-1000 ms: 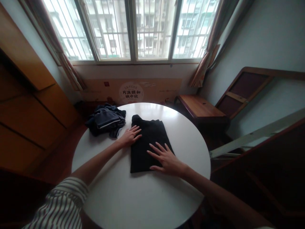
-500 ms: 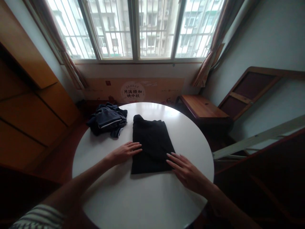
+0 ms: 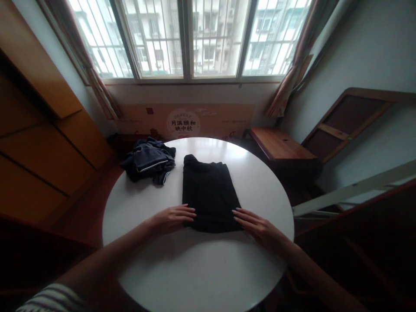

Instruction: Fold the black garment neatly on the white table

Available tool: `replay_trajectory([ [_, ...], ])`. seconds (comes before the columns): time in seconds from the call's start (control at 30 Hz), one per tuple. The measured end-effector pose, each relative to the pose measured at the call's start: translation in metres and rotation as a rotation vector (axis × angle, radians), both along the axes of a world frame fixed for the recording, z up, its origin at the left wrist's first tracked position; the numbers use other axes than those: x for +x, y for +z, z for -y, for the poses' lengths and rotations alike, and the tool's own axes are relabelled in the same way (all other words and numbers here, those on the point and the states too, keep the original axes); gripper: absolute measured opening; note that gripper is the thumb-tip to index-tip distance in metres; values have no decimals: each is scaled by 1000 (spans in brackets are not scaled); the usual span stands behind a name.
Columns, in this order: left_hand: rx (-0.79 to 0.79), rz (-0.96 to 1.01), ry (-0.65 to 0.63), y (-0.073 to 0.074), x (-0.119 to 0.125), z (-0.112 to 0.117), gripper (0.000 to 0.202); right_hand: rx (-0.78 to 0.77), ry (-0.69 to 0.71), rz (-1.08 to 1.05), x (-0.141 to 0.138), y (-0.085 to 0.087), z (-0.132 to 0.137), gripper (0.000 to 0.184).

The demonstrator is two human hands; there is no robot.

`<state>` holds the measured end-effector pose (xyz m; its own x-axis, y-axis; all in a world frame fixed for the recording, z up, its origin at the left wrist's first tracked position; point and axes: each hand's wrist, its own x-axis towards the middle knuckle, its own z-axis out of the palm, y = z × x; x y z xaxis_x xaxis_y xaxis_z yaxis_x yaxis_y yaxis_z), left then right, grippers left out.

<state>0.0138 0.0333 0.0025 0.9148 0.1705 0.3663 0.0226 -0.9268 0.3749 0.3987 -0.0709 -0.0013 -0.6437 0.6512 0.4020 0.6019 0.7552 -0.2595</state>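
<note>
A folded black garment [image 3: 209,190] lies on the round white table [image 3: 201,273]; its exact kind does not show. At its near left corner is my left hand [image 3: 173,218], fingers over the cloth and thumb hidden. My right hand [image 3: 258,223] grips the near right corner in the same way. Between the hands the near edge curves and looks slightly raised, with a shadow beneath. A crumpled heap of dark navy clothing [image 3: 147,158] with white piping rests at the table's back left, apart from both hands.
Behind the table a printed panel [image 3: 224,121] stands below the barred window [image 3: 185,39]. Wooden cabinets [image 3: 42,147] line the left side. A low wooden bench [image 3: 281,145] is at the back right, beside a leaning wooden frame [image 3: 344,117].
Both hands have shifted to the near corners of the black garment. Its near edge, flat and straight before, is now curved and lifted a little. The view has shifted slightly.
</note>
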Motion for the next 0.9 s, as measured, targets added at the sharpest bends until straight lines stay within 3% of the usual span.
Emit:
replay_trajectory([
  [0.17, -258, 86, 118, 1, -15, 29, 29, -15, 35, 25, -7, 6, 28, 46],
  [0.3, -336, 93, 355, 14, -20, 45, 29, -60, -31, 21, -27, 8, 47, 67],
  [0.37, -375, 158, 451, 18, -18, 47, 27, -50, -75, -2, -37, 5, 49, 64],
  [0.47, -475, 254, 535, 21, -12, 47, 41, -23, -60, -119, -45, 3, 43, 53],
  [0.57, -599, 340, 634, 28, -6, 43, 43, -144, -91, -379, -44, 14, 28, 34],
  [0.67, -662, 428, 758, 39, 3, 28, 44, -357, -275, -659, -43, 38, 1, 19],
  [0.8, -646, 561, 878, 51, 23, -10, 52, -579, -340, -992, -49, 54, -55, 30],
  [0.9, -794, 566, 805, 49, 32, -36, 61, -711, -350, -1202, -58, 47, -93, 37],
])
